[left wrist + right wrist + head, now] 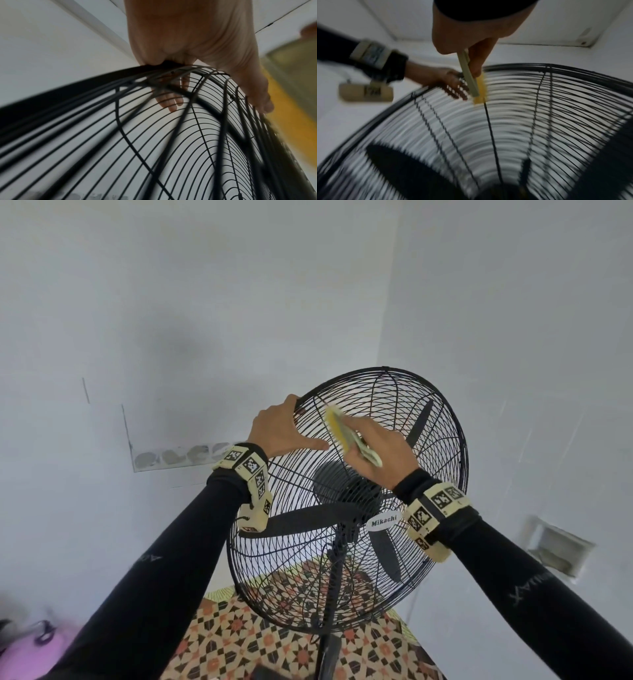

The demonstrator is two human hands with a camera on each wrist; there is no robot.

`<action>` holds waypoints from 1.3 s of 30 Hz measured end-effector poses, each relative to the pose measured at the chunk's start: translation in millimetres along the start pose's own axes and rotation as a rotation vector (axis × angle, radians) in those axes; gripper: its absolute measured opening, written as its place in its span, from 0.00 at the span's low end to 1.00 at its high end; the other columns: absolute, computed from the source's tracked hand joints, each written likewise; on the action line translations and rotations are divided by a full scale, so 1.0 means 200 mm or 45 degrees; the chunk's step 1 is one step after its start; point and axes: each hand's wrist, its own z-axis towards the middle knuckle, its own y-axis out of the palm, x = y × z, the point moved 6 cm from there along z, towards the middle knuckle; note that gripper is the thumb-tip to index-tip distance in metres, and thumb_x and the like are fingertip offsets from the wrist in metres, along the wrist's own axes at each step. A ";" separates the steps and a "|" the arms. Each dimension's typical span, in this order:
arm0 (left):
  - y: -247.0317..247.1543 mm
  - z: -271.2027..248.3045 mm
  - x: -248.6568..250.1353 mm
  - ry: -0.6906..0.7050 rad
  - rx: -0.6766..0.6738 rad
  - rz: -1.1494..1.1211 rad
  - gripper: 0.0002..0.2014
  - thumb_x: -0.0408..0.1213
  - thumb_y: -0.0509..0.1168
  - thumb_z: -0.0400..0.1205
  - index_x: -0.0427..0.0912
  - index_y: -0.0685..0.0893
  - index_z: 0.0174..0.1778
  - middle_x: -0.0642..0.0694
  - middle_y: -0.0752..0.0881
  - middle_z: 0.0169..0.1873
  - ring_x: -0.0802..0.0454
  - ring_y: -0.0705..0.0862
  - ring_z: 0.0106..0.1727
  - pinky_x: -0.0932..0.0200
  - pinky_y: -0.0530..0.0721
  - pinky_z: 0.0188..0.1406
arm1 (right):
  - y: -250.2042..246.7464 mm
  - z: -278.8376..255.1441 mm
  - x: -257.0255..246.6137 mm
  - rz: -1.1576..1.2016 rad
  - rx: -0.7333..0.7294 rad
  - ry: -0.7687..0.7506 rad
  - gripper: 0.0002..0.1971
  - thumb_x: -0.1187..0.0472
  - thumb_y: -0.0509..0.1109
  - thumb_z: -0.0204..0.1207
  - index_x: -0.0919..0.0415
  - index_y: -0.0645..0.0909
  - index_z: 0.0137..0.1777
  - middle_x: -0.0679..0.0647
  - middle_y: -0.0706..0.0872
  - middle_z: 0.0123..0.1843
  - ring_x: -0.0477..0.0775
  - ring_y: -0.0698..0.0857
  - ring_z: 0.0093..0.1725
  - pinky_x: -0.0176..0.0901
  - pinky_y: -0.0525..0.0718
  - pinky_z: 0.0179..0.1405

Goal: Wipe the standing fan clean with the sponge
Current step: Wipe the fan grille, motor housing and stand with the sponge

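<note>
Against pale walls, the standing fan (346, 501) fills the frame's centre — left hand (284, 429) gripping its rim, right hand (380, 453) pinching the sponge (337, 429) on the upper grille mid-wipe — next, likely fresh wires.

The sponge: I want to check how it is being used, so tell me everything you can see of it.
The sponge is a thin flat pad, yellow on one face with a greenish scouring layer on the other. The right hand pinches it by its near end and holds it edge-on, its yellow face against the black wire guard near the top rim, beside the left hand gripping that rim. It is motion-blurred; whether it is wet cannot be told.
</note>
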 end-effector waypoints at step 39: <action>-0.02 -0.03 0.04 -0.029 0.023 0.007 0.56 0.79 0.76 0.58 0.46 0.72 0.75 0.56 0.82 0.54 0.51 0.82 0.52 0.50 0.83 0.59 | 0.14 -0.69 0.14 0.046 -0.097 0.361 0.24 0.53 0.65 0.82 0.53 0.70 0.77 0.63 0.87 0.66 0.50 0.87 0.36 0.43 0.90 0.29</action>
